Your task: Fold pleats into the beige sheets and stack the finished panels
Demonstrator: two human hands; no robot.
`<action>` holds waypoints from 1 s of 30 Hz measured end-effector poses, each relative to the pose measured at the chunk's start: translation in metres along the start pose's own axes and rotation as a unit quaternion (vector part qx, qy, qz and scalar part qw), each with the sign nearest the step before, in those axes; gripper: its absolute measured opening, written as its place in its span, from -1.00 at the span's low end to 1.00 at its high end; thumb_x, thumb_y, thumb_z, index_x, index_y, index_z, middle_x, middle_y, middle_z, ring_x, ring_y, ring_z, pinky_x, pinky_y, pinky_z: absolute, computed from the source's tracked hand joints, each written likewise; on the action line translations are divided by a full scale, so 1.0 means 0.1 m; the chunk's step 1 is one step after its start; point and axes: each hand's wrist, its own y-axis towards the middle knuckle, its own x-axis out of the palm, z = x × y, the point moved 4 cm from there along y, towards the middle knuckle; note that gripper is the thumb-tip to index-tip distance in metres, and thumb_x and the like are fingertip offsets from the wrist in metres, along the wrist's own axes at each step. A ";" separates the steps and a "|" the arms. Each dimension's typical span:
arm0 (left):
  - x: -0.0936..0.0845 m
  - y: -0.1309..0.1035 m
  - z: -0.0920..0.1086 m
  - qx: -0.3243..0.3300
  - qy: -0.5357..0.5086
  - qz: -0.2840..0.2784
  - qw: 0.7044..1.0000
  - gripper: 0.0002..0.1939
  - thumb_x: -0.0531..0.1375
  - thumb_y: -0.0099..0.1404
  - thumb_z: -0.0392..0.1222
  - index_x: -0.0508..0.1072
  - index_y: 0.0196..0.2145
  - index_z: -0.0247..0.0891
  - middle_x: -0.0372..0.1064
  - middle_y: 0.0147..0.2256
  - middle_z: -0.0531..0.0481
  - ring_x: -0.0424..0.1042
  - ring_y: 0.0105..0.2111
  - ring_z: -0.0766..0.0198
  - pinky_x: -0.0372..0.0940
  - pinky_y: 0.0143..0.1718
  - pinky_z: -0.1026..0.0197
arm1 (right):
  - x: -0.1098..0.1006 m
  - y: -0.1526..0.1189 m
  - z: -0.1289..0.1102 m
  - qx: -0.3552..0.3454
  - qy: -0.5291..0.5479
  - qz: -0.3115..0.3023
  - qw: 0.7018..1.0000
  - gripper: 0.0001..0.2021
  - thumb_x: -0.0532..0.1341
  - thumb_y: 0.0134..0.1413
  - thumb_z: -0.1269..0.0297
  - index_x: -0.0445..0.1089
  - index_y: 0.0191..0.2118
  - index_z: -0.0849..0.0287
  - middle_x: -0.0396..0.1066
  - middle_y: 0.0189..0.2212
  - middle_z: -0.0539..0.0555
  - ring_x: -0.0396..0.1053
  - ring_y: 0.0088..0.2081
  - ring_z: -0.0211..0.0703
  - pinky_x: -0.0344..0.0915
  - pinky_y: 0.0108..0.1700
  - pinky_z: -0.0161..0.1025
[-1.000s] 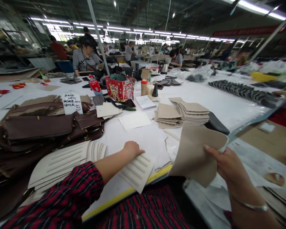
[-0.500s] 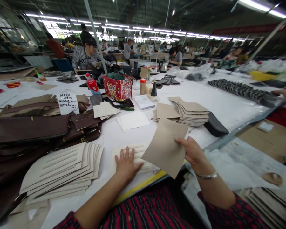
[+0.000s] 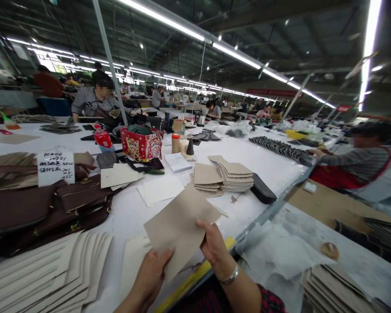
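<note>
A tan sheet [image 3: 179,217], flat and four-sided, is held up above the near table edge. My left hand [image 3: 153,269] grips its lower left edge with the thumb on top. My right hand [image 3: 213,243] pinches its right side, thumb on the upper face. Under the sheet lies a cream panel [image 3: 130,256], mostly covered by it and by my left hand. To the left, a fanned stack of cream panels [image 3: 61,269] with long slits rests on the white table [image 3: 117,221]. Beyond the sheet stand stacks of tan pieces [image 3: 236,176].
Dark brown leather bags [image 3: 19,204] with a handwritten card [image 3: 56,167] lie at left. A red patterned box [image 3: 141,145], a black cone [image 3: 190,147] and a black case [image 3: 263,189] stand farther back. At right, a co-worker [image 3: 361,156] reaches toward a row of dark pieces [image 3: 278,150].
My left hand has come off the cream panel and now grips the tan sheet too. The sheet has turned and moved left over the panel. The view has swung right.
</note>
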 end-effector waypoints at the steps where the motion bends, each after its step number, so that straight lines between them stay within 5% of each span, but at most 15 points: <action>1: -0.06 0.02 0.03 0.003 0.016 0.013 1.000 -0.50 0.25 0.05 -0.05 0.34 -0.05 -0.21 0.44 -0.17 -0.05 0.40 -0.15 0.06 0.29 -0.12 0.07 | -0.02 -0.02 0.00 -0.006 0.002 -0.003 1.000 -0.57 0.27 -0.22 0.38 0.33 -0.09 0.11 0.46 -0.25 0.01 0.39 -0.22 -0.11 0.32 -0.18 -0.19; 5: -0.32 0.02 0.11 0.037 0.086 0.046 0.995 -0.58 0.25 0.06 -0.05 0.40 -0.13 -0.27 0.47 -0.23 -0.04 0.44 -0.22 0.13 0.29 -0.12 0.14 | -0.14 -0.03 -0.05 0.008 -0.022 -0.035 0.999 -0.61 0.27 -0.19 0.37 0.34 -0.12 0.13 0.46 -0.26 0.03 0.39 -0.23 -0.10 0.31 -0.18 -0.17; 11: -0.42 -0.11 0.22 0.072 0.217 0.061 0.972 -0.59 0.22 0.05 0.03 0.46 -0.22 -0.33 0.49 -0.31 -0.06 0.45 -0.27 0.10 0.33 -0.21 0.14 | -0.18 -0.11 -0.16 0.071 -0.168 -0.103 0.978 -0.71 0.26 -0.13 0.25 0.36 -0.20 0.14 0.46 -0.33 0.02 0.39 -0.33 -0.16 0.31 -0.25 -0.21; 13: -0.49 -0.18 0.40 0.108 0.299 0.097 0.943 -0.60 0.21 0.03 0.05 0.49 -0.27 -0.32 0.49 -0.33 -0.03 0.43 -0.24 0.09 0.32 -0.19 0.16 | -0.17 -0.13 -0.22 0.092 -0.275 -0.157 0.944 -0.73 0.23 -0.09 0.19 0.37 -0.23 0.19 0.44 -0.38 0.02 0.38 -0.36 -0.19 0.31 -0.28 -0.24; 16: -0.64 -0.28 0.67 0.145 0.394 0.147 0.895 -0.60 0.20 0.03 0.06 0.48 -0.27 -0.30 0.48 -0.32 -0.01 0.41 -0.21 0.09 0.30 -0.17 0.17 | -0.20 -0.10 -0.27 0.061 -0.490 -0.195 0.847 -0.78 0.14 -0.01 0.15 0.36 -0.36 0.22 0.38 -0.53 -0.02 0.35 -0.47 -0.27 0.27 -0.40 -0.34; 19: -0.77 -0.26 0.78 0.139 0.405 0.123 0.895 -0.56 0.23 0.01 0.03 0.44 -0.18 -0.26 0.46 -0.26 0.01 0.41 -0.22 0.14 0.31 -0.19 0.20 | -0.27 -0.03 -0.14 0.082 -0.623 -0.218 0.746 -0.83 0.08 0.02 0.21 0.29 -0.42 0.21 0.32 -0.62 -0.05 0.33 -0.57 -0.33 0.22 -0.52 -0.41; 23: -0.94 -0.18 0.63 0.085 0.379 0.111 0.915 -0.49 0.26 -0.05 0.05 0.41 -0.18 -0.31 0.47 -0.29 -0.04 0.44 -0.28 0.13 0.34 -0.25 0.18 | -0.36 0.00 0.16 0.181 -0.621 -0.285 0.707 -0.84 0.10 -0.01 0.22 0.20 -0.48 0.20 0.31 -0.64 -0.04 0.35 -0.59 -0.30 0.23 -0.56 -0.41; 30: -1.08 -0.09 0.35 0.059 0.481 0.154 0.861 -0.53 0.20 0.02 0.03 0.37 -0.16 -0.32 0.46 -0.23 -0.11 0.44 -0.23 0.09 0.31 -0.17 0.13 | -0.46 0.11 0.36 0.237 -0.663 -0.326 0.631 -0.84 0.11 -0.06 0.29 0.22 -0.56 0.23 0.34 -0.64 0.01 0.31 -0.63 -0.32 0.20 -0.58 -0.43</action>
